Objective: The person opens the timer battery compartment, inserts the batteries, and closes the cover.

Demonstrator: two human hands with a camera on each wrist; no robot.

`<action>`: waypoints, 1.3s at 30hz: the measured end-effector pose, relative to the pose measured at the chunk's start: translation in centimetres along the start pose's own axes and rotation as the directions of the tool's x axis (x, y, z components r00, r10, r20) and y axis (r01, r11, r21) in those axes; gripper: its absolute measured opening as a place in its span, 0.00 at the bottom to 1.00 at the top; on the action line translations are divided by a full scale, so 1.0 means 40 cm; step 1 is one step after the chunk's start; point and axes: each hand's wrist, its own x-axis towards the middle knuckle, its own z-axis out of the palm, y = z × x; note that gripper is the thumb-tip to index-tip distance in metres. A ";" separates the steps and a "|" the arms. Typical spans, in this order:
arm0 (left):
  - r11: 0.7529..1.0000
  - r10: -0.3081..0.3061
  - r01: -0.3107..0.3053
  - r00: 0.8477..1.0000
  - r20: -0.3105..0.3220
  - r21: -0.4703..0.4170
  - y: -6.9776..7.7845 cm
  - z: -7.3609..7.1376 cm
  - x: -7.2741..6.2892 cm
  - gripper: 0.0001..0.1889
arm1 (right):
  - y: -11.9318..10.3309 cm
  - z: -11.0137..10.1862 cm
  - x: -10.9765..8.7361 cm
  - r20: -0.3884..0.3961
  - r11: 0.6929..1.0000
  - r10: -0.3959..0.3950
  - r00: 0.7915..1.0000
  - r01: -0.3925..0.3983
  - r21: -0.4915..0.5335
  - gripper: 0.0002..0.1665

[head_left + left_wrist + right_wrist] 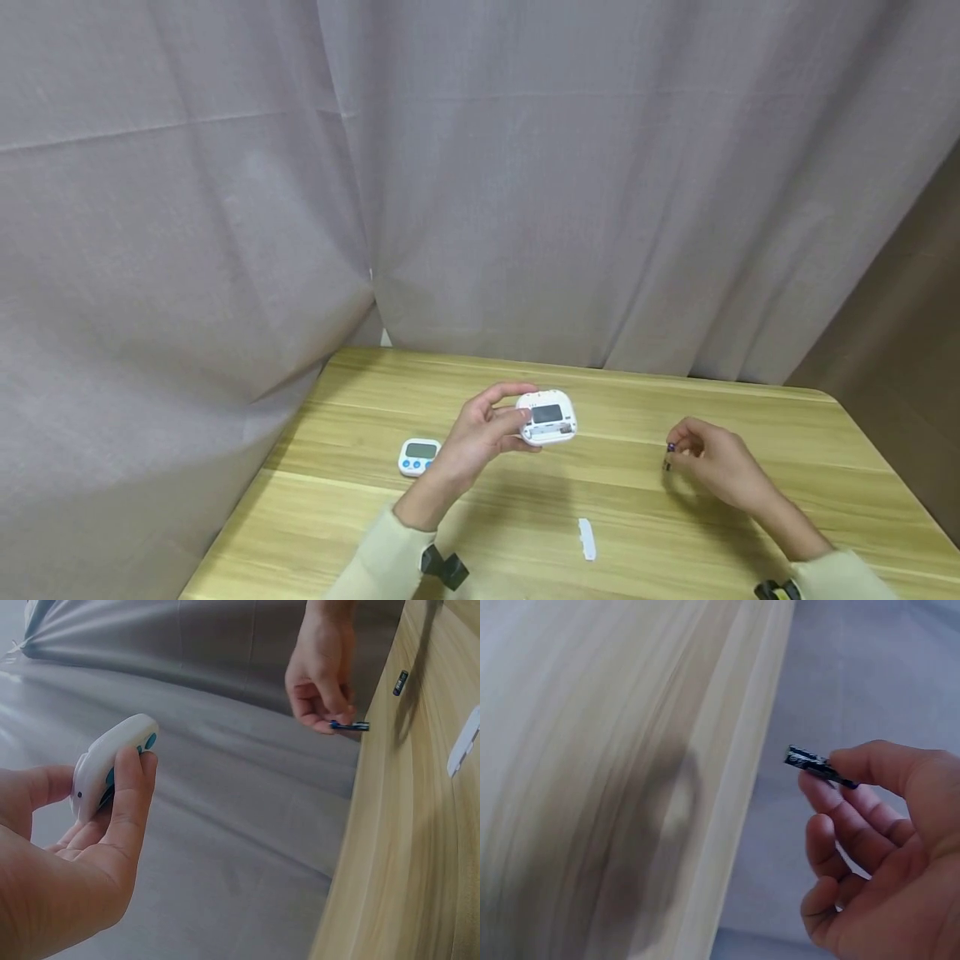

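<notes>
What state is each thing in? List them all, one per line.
Held timer: gripped by the left hand, battery compartment open
Other timer: face up on the table
White cover: detached, lying on the table
Held battery: pinched by the right hand, lifted
Other battery: lying on the table
Curtain: hanging in folds

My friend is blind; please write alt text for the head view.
A left hand holds a white timer, its battery slot open, while the right hand pinches a battery. On the table lie another timer and a white strip.

At four o'clock the right hand (904,851) pinches a dark battery (807,761), with wooden table (592,750) at nine, grey cloth (870,675) at two.
</notes>
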 end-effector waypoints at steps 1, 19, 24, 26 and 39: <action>1.000 -0.001 0.001 1.000 -0.003 0.002 0.001 0.001 0.000 0.26 | -0.011 0.004 0.002 -0.017 1.000 -0.011 1.000 0.011 0.011 0.09; 0.996 0.025 -0.025 1.000 0.008 0.088 -0.016 0.011 0.007 0.25 | -0.277 0.058 -0.002 -0.362 0.930 -0.187 0.913 0.283 0.233 0.17; 0.995 0.014 -0.014 1.000 0.004 0.095 -0.019 0.008 0.006 0.25 | -0.319 0.072 -0.008 -0.431 0.888 -0.252 0.866 0.384 0.252 0.19; 0.995 0.011 -0.011 1.000 -0.001 0.097 -0.020 0.008 0.006 0.25 | -0.332 0.076 -0.010 -0.454 0.872 -0.277 0.847 0.420 0.251 0.20; 0.996 0.015 -0.016 1.000 0.013 0.087 -0.033 0.016 0.007 0.24 | -0.371 0.103 -0.003 -0.458 0.802 -0.467 0.757 0.580 0.141 0.22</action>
